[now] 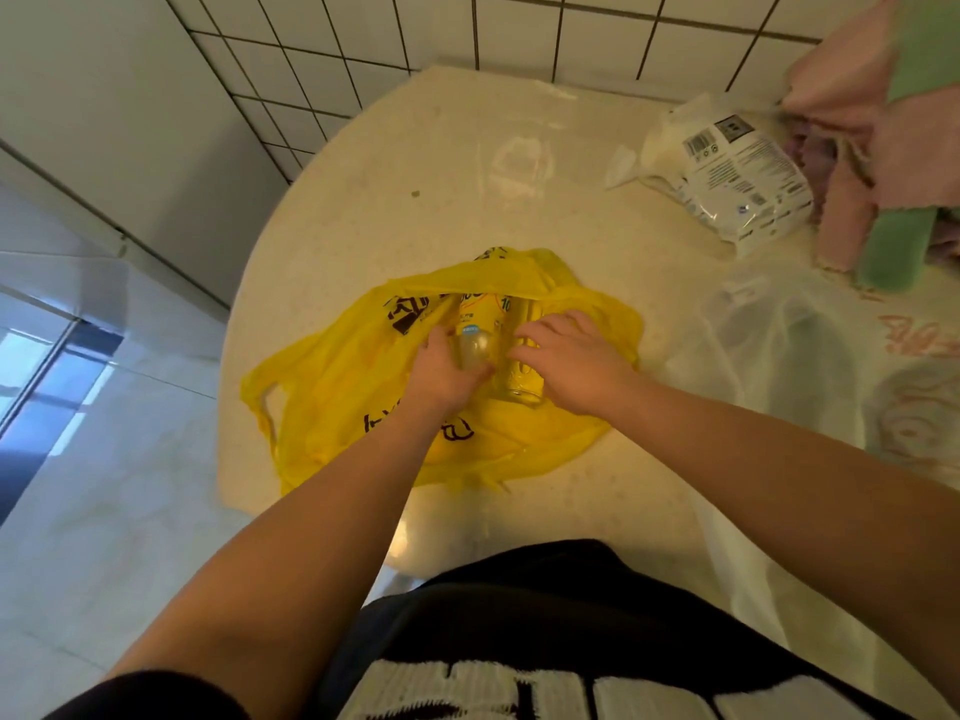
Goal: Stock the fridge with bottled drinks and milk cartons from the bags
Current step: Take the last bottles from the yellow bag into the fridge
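Note:
A yellow plastic bag [363, 407] with black print lies open on the cream counter [415, 163]. Two bottles with yellow labels lie side by side in it. My left hand [441, 376] grips the left bottle [475, 330] at its clear lower end. My right hand [571, 361] curls over the right bottle [519, 387], whose clear base shows below my fingers. The tops of both bottles are hidden under the bag's folds.
A white package with a barcode [737, 174] lies at the back right. Pink and green cloths [893, 148] are piled in the right corner. A translucent white bag [779, 345] sits right of the yellow one. A tiled wall is behind, and the floor [130, 485] drops off left.

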A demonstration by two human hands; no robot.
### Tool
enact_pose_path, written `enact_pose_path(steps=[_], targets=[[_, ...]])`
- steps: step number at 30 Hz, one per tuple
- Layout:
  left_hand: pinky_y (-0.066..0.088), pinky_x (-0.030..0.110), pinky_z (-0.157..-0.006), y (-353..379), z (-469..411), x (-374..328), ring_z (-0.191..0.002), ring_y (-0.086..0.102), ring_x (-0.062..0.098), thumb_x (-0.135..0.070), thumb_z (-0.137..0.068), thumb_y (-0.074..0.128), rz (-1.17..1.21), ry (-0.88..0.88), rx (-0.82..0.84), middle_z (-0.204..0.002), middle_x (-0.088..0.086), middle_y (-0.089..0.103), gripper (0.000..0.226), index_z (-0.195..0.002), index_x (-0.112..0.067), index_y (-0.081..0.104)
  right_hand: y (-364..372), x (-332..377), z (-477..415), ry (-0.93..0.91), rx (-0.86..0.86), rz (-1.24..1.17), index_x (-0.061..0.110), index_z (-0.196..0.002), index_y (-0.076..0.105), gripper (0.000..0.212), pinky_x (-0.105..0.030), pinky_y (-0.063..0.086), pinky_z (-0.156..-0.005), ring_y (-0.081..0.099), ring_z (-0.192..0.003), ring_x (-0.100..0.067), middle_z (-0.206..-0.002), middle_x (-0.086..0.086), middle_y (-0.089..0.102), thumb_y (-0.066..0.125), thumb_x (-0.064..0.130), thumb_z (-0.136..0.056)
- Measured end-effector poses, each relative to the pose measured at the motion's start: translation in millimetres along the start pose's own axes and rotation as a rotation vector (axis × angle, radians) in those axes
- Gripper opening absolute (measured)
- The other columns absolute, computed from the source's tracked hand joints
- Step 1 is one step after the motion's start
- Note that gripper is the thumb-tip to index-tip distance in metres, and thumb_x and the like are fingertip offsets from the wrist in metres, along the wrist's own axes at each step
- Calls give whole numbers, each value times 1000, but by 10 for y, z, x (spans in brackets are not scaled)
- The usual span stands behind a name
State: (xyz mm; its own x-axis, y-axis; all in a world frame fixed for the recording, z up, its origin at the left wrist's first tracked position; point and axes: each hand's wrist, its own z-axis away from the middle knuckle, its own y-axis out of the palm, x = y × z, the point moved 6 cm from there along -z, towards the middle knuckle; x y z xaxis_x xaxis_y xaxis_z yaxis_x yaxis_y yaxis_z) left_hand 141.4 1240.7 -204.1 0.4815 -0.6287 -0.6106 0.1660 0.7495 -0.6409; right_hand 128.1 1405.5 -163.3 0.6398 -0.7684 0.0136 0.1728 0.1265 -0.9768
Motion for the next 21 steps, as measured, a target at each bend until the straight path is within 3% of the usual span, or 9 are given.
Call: enact_pose_path(steps=[4,8,12,16,21], targets=[[49,45,-100,95,-129,143,-121,56,24,-63,-50,83,151,-53,76,-136,5,56,118,-149,-23,31,-22,103,-115,-80,61,156,29,-134,47,48,-51,10,-116,27,-141,-28,-148,1,37,53,13,-90],[50,35,-88,-2,-103,124,-107,59,21,-34,-71,86,206,-126,91,-123,6,61,81,-137,-8,48,39,140,-204,-165,91,266,28,-137,43,48,-53,0,-118,25,-142,-31,-143,-1,41,53,15,-91],[56,40,-84,-67,-103,165,-101,65,27,-38,-57,83,343,-242,124,-118,11,66,82,-128,-8,57,143,164,-256,-228,149,358,30,-134,46,42,-58,-4,-116,24,-143,-32,-139,-2,45,53,20,-93],[54,39,-77,-135,-6,171,-94,63,26,-36,-51,74,547,-353,207,-117,13,64,80,-125,-13,57,101,128,-247,-271,78,336,29,-127,51,41,-58,1,-116,34,-137,-31,-130,-1,52,56,16,-88],[54,33,-63,-239,199,47,-94,60,26,-28,-74,63,748,-403,362,-115,10,60,51,-124,-21,58,-245,36,-107,-219,-229,159,24,-111,59,51,-51,24,-107,54,-116,-27,-109,4,62,68,11,-62]])
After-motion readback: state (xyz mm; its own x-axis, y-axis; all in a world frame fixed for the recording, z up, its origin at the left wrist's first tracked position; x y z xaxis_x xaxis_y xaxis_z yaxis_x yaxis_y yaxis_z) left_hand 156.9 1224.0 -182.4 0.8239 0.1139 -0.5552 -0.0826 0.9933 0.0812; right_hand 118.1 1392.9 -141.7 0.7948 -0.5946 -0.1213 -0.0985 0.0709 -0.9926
